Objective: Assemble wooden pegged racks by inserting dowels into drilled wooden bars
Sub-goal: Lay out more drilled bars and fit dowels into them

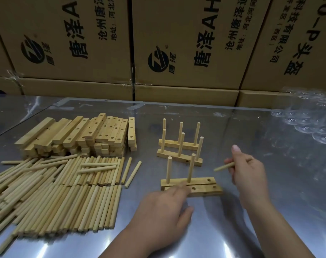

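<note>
The right hand (248,175) pinches a dowel (223,167). The left hand (162,209) touches a pair of bars (205,189) on the surface (232,229). Two pegs (191,168) stand upright in the rear bar.

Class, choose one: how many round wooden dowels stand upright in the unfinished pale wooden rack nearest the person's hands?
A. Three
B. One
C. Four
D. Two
D: two upright round wooden dowels stand in the pale drilled wooden bar, its right-end hole is empty, and the right hand holds a third dowel in its grip, not yet inserted.
</note>
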